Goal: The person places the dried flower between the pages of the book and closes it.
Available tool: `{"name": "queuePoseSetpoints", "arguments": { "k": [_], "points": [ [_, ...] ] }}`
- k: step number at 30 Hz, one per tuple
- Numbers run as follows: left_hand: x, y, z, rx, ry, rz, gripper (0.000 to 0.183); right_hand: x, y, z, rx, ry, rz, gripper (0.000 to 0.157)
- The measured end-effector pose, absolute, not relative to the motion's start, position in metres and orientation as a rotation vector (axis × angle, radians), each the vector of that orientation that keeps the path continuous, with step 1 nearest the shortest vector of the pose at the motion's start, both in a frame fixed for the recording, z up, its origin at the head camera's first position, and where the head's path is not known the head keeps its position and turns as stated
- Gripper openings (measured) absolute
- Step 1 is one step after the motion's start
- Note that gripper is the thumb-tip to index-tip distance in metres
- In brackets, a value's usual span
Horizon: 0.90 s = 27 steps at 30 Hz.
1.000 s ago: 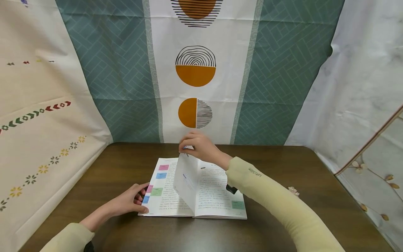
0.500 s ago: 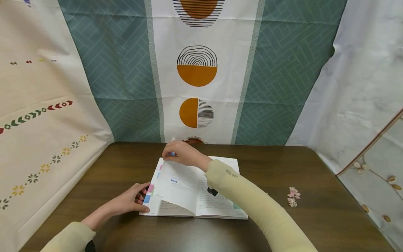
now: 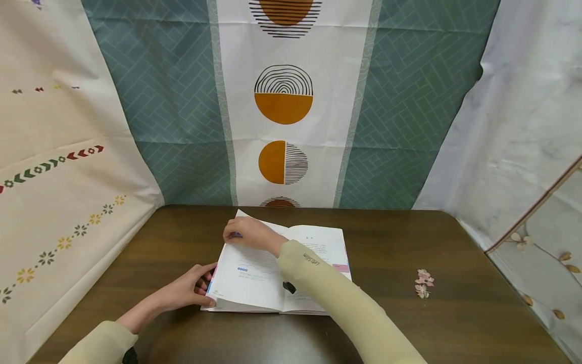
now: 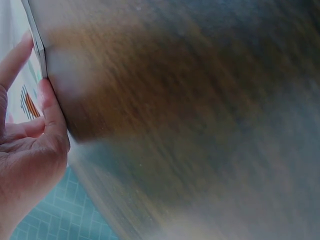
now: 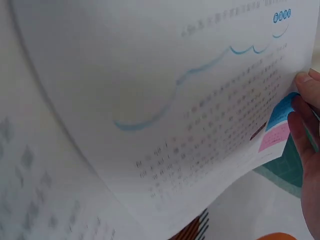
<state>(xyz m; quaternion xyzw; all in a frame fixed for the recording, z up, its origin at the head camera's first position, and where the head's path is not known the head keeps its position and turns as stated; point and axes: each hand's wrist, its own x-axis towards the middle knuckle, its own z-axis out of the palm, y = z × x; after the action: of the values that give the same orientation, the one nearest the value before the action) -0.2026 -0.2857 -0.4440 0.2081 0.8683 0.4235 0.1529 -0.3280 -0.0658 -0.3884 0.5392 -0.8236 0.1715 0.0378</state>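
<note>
An open book (image 3: 314,243) lies on the dark wooden table, its right-hand page showing a pink block at the outer edge. My right hand (image 3: 250,233) pinches the outer edge of a page (image 3: 252,285) near its top, over the left half. That page's far corner sticks up above the hand. The right wrist view shows thumb and fingers (image 5: 310,120) at the page's edge, beside blue and pink printed blocks. At the book's near left corner my left hand (image 3: 188,288) grips the edge, thumb at the corner. The left wrist view has the book's edge (image 4: 41,55) between its fingers.
Pale pink flowers (image 3: 424,283) lie on the table (image 3: 386,253) right of the book. A patterned cloth (image 3: 291,101) hangs behind the table's far edge, a cream cloth (image 3: 68,202) at the left and a pale one (image 3: 523,126) at the right.
My right hand has carried the page leftward and down, from standing near the spine to lying over the left half. The left hand stays at its corner. The right sleeve has uncovered the flowers.
</note>
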Motion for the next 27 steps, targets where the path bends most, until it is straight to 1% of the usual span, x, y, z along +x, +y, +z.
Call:
{"name": "queuePoseSetpoints", "arguments": {
  "k": [7,15,19,23,27],
  "points": [
    [-0.202,-0.285,-0.444,0.607,2.452,1.245,0.093,-0.325,-0.077,-0.406,1.545,-2.624,0.372,0.009],
    [-0.202,-0.288,-0.444,0.583,2.479,1.225,0.089,-0.323,-0.091,-0.422,1.489,-2.686,0.199,0.008],
    [-0.202,-0.287,-0.443,0.565,2.476,1.210,0.089,-0.321,-0.096,-0.425,1.443,-2.720,0.143,0.009],
    [-0.202,-0.287,-0.442,0.557,2.468,1.194,0.091,-0.317,-0.098,-0.425,1.417,-2.752,0.118,0.013],
    [-0.202,-0.287,-0.442,0.584,2.466,1.185,0.092,-0.316,-0.099,-0.426,1.355,-2.800,0.170,0.014]
  ]
}}
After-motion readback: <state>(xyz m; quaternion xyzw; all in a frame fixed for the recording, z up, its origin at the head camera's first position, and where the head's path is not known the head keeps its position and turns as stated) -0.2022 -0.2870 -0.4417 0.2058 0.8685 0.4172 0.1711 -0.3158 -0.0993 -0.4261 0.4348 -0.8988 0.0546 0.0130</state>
